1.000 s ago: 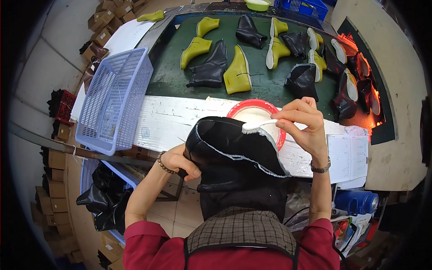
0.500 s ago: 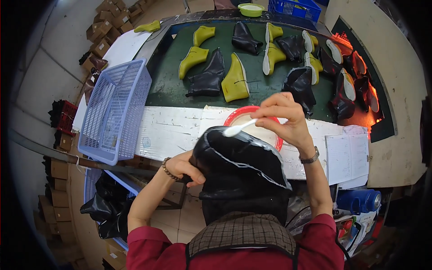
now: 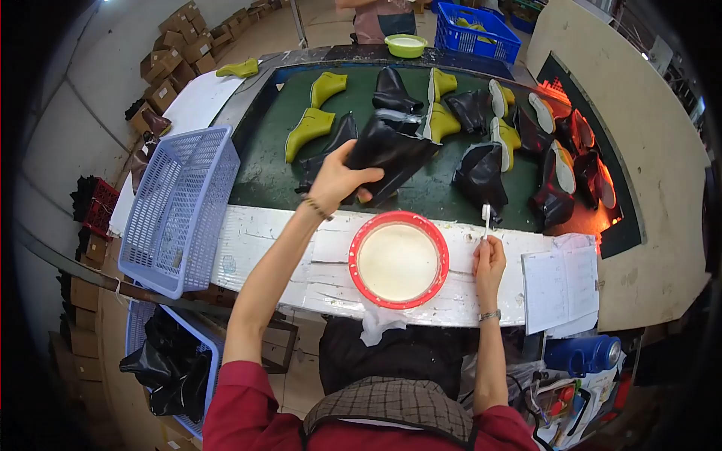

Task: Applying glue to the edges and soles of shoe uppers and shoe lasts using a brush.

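Note:
My left hand (image 3: 336, 180) is closed on a black leather boot upper (image 3: 398, 156), held tilted over the green conveyor belt (image 3: 259, 169). A whitish wet-looking coating shows along the upper's far edge. My right hand (image 3: 489, 263) pinches the thin handle of a small white brush (image 3: 486, 213), bristle end up, near the belt's front edge. Between my forearms a red bowl (image 3: 443, 263) of cream-coloured liquid stands on the white board (image 3: 316, 248). Partly hidden behind the held upper, a yellow-green boot and another black upper lie on the belt.
Yellow-green boots (image 3: 310, 134) and black uppers (image 3: 481, 171) lie across the belt, some under an orange-lit opening at right. A blue basket (image 3: 177, 214) stands left, and papers (image 3: 560, 286) and a blue bottle (image 3: 583, 355) lie right. Another person (image 3: 374, 22) stands beyond the belt.
My left hand has carried the black upper from in front of my body forward over the belt. My right hand has drawn the brush off it, down and right. The bowl is uncovered.

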Action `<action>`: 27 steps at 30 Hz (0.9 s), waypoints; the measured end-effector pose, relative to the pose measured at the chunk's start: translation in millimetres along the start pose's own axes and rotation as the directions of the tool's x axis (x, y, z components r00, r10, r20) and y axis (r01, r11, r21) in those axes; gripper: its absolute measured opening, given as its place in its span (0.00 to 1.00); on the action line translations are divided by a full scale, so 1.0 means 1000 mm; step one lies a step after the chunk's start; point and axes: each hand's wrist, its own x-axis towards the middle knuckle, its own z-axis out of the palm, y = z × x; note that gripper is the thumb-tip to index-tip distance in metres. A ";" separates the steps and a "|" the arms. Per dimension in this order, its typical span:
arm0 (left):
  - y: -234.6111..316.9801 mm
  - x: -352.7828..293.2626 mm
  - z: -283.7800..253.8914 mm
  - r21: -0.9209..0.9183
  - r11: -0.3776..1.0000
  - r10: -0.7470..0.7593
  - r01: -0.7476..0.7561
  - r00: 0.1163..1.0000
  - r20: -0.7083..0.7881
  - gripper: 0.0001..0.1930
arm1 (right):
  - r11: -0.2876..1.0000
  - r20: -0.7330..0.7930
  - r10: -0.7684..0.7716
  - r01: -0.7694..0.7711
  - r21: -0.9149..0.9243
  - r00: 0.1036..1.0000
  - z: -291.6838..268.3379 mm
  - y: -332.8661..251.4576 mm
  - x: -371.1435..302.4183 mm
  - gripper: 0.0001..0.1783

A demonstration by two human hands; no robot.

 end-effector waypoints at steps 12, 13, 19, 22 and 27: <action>-0.028 0.005 -0.018 -0.202 0.923 0.208 -0.327 0.867 -0.452 0.25 | 0.957 0.186 -0.226 0.253 -0.140 0.956 0.067 -0.040 0.077 0.09; -0.028 -0.008 -0.027 -0.182 0.925 0.212 -0.333 0.850 -0.482 0.25 | 0.932 0.254 -0.194 0.259 -0.255 0.948 0.086 -0.047 0.094 0.11; -0.025 -0.068 -0.061 -0.067 0.943 0.244 -0.325 0.816 -0.524 0.27 | 0.884 0.397 -0.228 0.360 -0.299 0.889 0.178 -0.031 0.157 0.12; -0.023 -0.083 -0.075 -0.038 0.960 0.221 -0.278 0.832 -0.510 0.28 | 0.654 0.299 -0.401 0.499 -0.568 0.866 0.189 -0.030 0.179 0.12; -0.030 -0.078 -0.082 -0.081 0.954 0.207 -0.287 0.832 -0.514 0.29 | 0.456 0.185 -0.392 0.365 -0.812 0.901 0.170 -0.005 0.235 0.11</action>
